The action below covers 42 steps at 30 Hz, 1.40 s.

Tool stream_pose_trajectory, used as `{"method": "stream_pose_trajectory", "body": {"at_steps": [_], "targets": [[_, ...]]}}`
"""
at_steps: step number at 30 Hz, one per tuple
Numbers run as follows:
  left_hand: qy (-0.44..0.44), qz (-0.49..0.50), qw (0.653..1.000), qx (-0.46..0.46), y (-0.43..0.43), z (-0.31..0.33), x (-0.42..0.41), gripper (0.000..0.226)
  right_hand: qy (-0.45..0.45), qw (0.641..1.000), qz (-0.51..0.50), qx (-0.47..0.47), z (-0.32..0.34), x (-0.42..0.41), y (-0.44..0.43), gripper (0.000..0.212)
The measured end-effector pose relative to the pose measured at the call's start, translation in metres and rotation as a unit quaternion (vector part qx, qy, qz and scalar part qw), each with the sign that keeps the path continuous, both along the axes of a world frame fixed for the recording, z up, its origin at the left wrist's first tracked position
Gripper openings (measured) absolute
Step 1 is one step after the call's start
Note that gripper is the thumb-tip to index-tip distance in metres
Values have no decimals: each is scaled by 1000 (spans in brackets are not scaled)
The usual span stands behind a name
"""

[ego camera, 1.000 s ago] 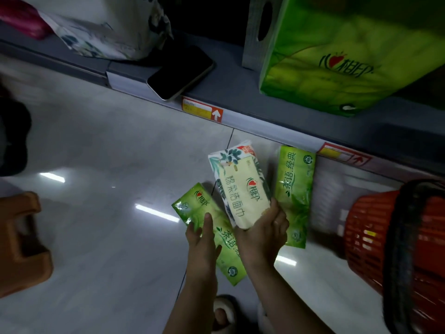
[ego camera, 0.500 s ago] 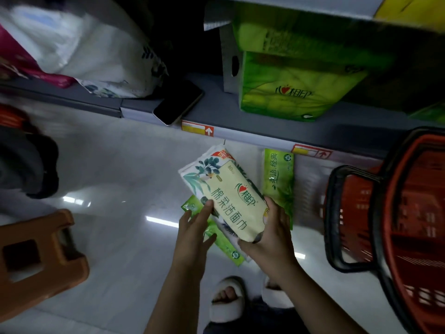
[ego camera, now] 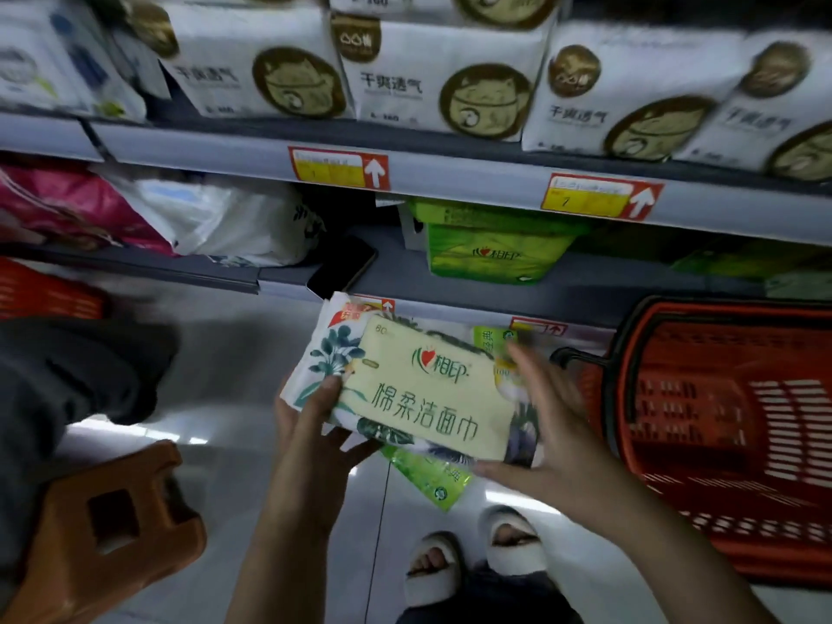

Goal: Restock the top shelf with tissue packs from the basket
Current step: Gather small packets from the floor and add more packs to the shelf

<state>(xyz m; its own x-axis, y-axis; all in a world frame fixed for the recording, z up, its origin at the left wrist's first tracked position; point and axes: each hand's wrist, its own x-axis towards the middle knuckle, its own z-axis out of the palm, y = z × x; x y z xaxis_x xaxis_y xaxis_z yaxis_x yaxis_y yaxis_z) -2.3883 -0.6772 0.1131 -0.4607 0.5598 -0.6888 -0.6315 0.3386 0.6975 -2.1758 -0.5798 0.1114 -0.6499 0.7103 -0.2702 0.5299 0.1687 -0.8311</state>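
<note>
Pinches white tissue pack [ego camera: 427, 398] in left grip [ego camera: 315, 425]; cups edge with spread right grip [ego camera: 553, 421]. Risks shedding green pack [ego camera: 427, 481] underneath on lift.

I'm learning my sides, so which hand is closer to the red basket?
Right. The right hand sits at the right end of the tissue pack, beside the red basket. The left hand holds the pack's left end, with the whole pack between it and the basket.
</note>
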Motion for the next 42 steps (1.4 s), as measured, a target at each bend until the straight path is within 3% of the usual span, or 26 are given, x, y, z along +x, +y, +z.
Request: {"method": "stream_pose_trajectory", "body": {"at_steps": [2,5,6,10,12,16,20,22,27,29,31,32,36,37,40,42], "targets": [[-37,32,999,8,-1,17,5,110,37,994,-76,-70,29,4,3,105],[-91,86,992,29,-1,47,13,99,174,940,-201,-213,47,10,7,95],[-98,92,990,36,0,57,16,88,223,918,-203,-257,53,16,7,75],[-86,54,992,77,-3,87,33,81,260,857,-203,-396,78,23,-10,104],[-63,48,992,96,-6,95,40,83,255,861,-225,-377,86,25,-10,99],[-67,56,990,112,-17,112,50,73,260,867,-267,-331,108,27,-15,52],[-69,57,990,112,-17,142,48,72,270,870,-262,-319,143,26,-16,66],[-56,48,990,120,-14,163,44,84,271,870,-275,-305,165,26,-16,53],[-26,7,985,170,-9,221,36,108,286,872,-283,-279,232,26,-8,51],[-21,-10,983,180,-6,246,38,108,295,870,-293,-266,262,33,-8,66],[-34,-11,981,192,-5,273,42,112,281,878,-302,-244,290,38,-10,100],[-42,-8,980,194,-4,287,44,117,278,879,-305,-239,305,39,-12,107],[-45,-13,973,225,-9,340,42,119,300,870,-313,-234,357,31,-25,79],[-41,-12,972,231,-10,354,39,118,300,872,-311,-229,370,27,-27,82],[-26,0,970,242,-12,392,29,125,309,870,-312,-224,410,19,-29,117],[-6,10,969,246,-11,418,22,130,321,872,-305,-208,438,16,-30,119]]}}
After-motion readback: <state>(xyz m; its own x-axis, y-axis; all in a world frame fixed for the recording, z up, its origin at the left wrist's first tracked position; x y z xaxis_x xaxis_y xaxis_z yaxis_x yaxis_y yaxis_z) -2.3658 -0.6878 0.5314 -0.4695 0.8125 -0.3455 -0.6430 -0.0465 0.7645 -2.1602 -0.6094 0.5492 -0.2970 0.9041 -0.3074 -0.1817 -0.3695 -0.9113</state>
